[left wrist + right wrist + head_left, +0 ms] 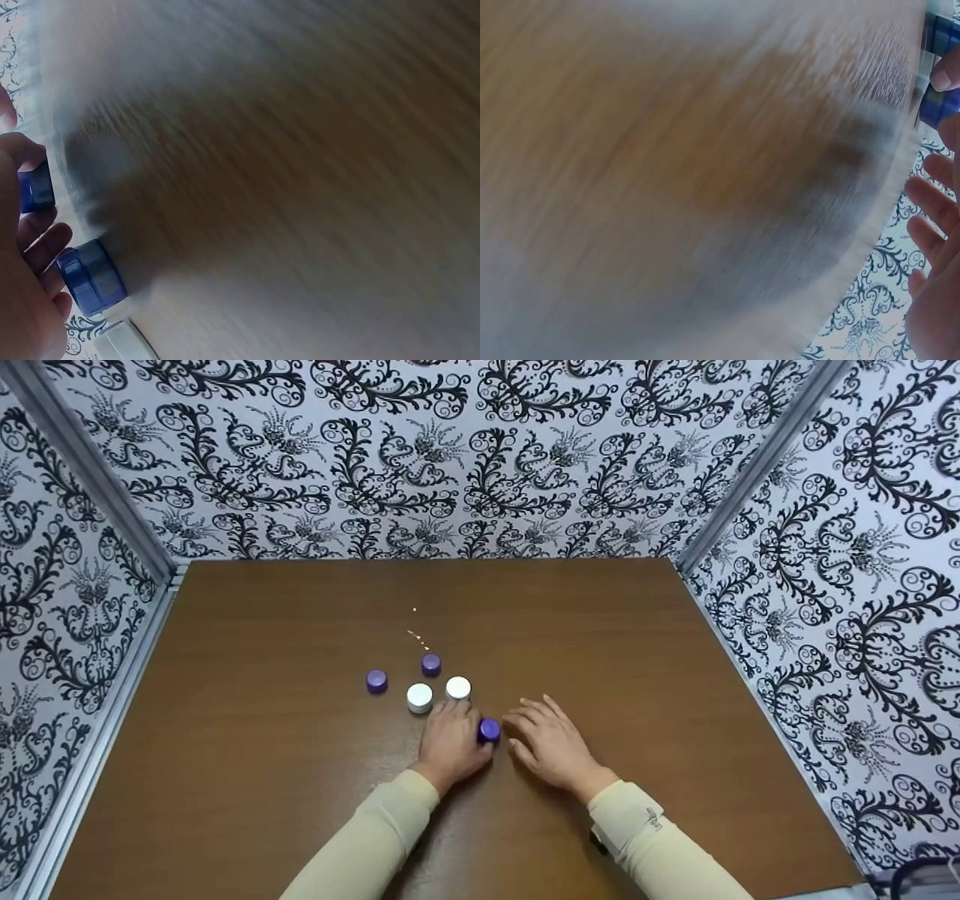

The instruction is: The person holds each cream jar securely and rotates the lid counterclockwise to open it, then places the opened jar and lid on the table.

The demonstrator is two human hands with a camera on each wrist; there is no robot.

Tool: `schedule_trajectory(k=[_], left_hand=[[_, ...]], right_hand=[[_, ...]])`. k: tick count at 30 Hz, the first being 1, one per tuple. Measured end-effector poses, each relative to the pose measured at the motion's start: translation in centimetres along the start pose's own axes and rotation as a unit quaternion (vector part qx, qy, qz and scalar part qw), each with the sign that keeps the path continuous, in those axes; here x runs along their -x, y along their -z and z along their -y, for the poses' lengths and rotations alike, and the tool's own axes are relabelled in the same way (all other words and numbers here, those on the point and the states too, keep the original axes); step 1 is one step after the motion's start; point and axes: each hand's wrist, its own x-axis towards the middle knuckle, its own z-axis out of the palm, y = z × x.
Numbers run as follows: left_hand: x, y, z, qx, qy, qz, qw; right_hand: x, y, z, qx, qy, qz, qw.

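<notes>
The left hand [450, 740] is closed round a purple jar [489, 730], its thumb on the side toward the front edge of the counter [660, 660] and its other fingers curled on the far side. That jar is upright near the middle of the counter, a little toward the right edge. The right hand [552, 744] is half spread beside it, fingers loosely bent and gripping nothing; the right wrist view does not settle whether it touches the jar.

Just past the left fingers, on the back-edge side, is a near white jar [458, 688], partly covered by them. A far white jar [420, 698] is just beside it, toward the left edge. Another purple jar [431, 664] is behind the pair, closer to the back edge, and the leftmost purple jar [376, 682] is nearest the left edge. From there, pale crumbs [417, 637] trail toward the back edge.

In the left wrist view a blue-looking jar [91, 277] shows by the lower fingers; I cannot tell which one it is. Patterned walls [435, 457] rise behind the back edge and along both sides
</notes>
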Motion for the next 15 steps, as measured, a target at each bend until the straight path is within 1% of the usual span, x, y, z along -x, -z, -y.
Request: schedule_trajectory(k=[7, 9, 13, 15], left_hand=[[0.06, 0.18, -0.16, -0.01, -0.027, -0.011, 0.9995], [0.04, 0.19, -0.21, -0.014, -0.032, -0.01, 0.9993], [0.02, 0.33, -0.29, -0.02, -0.04, 0.003, 0.999], [0.03, 0.44, -0.33, -0.021, -0.045, 0.002, 0.9988]], right_hand=[[-0.14, -0.03, 0.28, -0.018, 0.018, -0.006, 0.9997], [-0.12, 0.0, 0.33, -0.021, 0.018, -0.007, 0.9996], [-0.06, 0.11, 0.44, -0.024, 0.014, -0.005, 0.9996], [-0.04, 0.11, 0.45, -0.024, 0.013, -0.004, 0.9996]])
